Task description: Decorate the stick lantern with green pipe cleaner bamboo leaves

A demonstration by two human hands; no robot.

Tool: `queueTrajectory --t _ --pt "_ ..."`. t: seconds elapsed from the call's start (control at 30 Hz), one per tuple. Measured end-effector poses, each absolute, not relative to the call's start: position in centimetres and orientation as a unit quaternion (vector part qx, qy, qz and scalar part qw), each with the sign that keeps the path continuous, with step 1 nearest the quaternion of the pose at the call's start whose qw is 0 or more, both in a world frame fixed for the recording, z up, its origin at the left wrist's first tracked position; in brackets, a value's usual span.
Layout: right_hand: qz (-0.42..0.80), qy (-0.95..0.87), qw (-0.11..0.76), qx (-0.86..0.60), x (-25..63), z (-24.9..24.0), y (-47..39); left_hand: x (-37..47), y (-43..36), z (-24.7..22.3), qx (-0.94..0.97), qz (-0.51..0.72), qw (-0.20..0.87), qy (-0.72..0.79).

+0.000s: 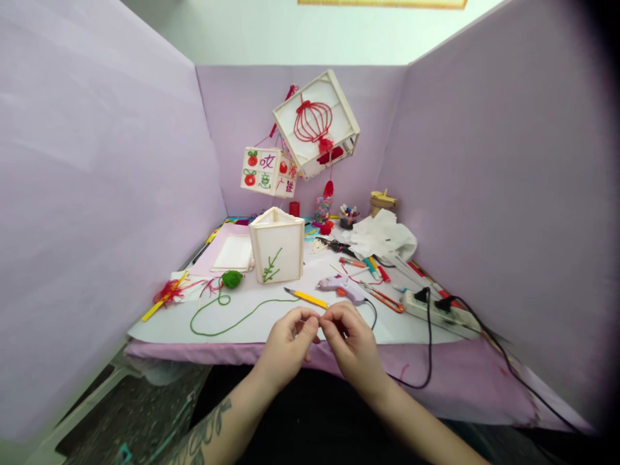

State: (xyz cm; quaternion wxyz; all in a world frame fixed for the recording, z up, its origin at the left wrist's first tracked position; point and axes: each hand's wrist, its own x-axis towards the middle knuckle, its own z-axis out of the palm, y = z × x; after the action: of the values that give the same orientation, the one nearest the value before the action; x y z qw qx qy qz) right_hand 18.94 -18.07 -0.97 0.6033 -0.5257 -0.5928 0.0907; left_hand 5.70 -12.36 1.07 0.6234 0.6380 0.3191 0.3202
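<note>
Green yarn [231, 279], one ball, its loose strand [207, 334] curling over white table paper [159, 328] towards a yellow craft knife [310, 299]; further back, one triangular lantern [291, 248], upright, bearing a green sprig [272, 264]. Left hand [289, 342] and right hand [352, 339], just short of the knife, fingertips pinched together, anything between them too small to tell; best worked with a light, steady pinch, clear of blade [289, 291] and glue gun [343, 288]

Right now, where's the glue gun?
Head view: the glue gun lies just right of centre on the table, beyond the right hand, with the yellow knife close on its left.
</note>
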Motion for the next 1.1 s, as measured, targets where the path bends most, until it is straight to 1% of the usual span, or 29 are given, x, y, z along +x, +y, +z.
queueTrajectory --t 0.1,0.23,0.67,0.8,1.0,1.1 --pt "0.058 -0.627 0.578 -0.519 19.11 -1.09 -18.17 5.37 -12.24 0.96 0.652 0.296 0.614 0.331" --pt "0.046 -0.646 0.56 -0.516 19.24 -1.26 -18.21 5.3 -12.16 0.93 0.661 0.28 0.61 0.336" --pt "0.05 -0.639 0.566 -0.518 19.23 -1.59 -18.01 5.57 -12.29 0.84 0.633 0.293 0.627 0.346" --pt "0.056 -0.628 0.573 -0.524 19.26 -1.62 -17.93 5.53 -12.25 0.94 0.673 0.306 0.575 0.351" --pt "0.06 -0.616 0.582 -0.527 19.34 -1.53 -17.88 5.35 -12.28 0.77 0.749 0.339 0.455 0.341" --pt "0.067 -0.611 0.587 -0.527 19.33 -1.46 -17.89 5.29 -12.29 0.67 0.763 0.348 0.428 0.337"
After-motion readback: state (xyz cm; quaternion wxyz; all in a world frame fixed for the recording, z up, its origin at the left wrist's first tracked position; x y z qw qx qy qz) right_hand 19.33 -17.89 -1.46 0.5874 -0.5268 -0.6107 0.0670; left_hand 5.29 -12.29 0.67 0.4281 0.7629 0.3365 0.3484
